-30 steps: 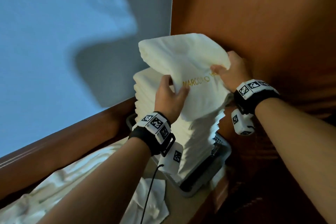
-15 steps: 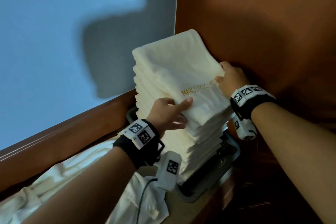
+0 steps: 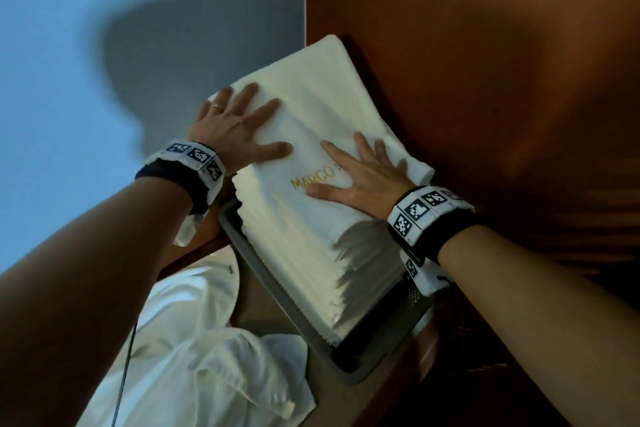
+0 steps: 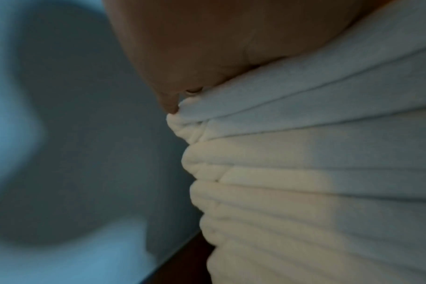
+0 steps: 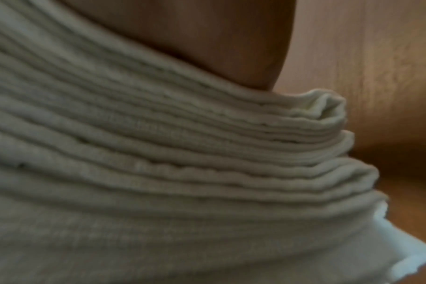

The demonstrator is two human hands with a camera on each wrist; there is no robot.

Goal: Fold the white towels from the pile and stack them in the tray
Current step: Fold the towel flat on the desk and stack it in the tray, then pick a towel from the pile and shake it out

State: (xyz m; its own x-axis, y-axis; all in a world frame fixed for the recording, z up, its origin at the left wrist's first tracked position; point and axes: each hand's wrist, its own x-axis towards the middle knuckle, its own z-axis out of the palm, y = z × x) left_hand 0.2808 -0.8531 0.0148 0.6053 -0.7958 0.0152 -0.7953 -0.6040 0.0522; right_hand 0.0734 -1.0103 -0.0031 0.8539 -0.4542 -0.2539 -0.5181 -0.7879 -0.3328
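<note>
A tall stack of folded white towels point(image 3: 304, 236) stands in a grey tray point(image 3: 363, 357), filling most of it and rising well above its rim, with the tray's near corner left bare. The top towel point(image 3: 322, 107) lies flat and smooth, cream-white, with gold stitched lettering reading "MARCO" near its front edge; the rest of the word is covered. The left hand point(image 3: 235, 128) lies flat on the top towel's left side, fingers spread and straight, with a ring on one finger. The right hand point(image 3: 363, 173) lies flat on the towel's front right part, fingers spread too, partly over the lettering. Neither hand curls round the cloth; both press down with open palms. In the left wrist view the stack point(image 4: 316, 182) shows as many rounded folded edges, one above another, with the palm resting on the top layer. The right wrist view, blurred, shows thin layered edges point(image 5: 182, 163), some a little uneven at the corner. The stack's far side sits close to a brown wooden wall point(image 3: 485, 62). Beside the tray's left edge lies a loose pile of unfolded white towels point(image 3: 214, 357), rumpled.
</note>
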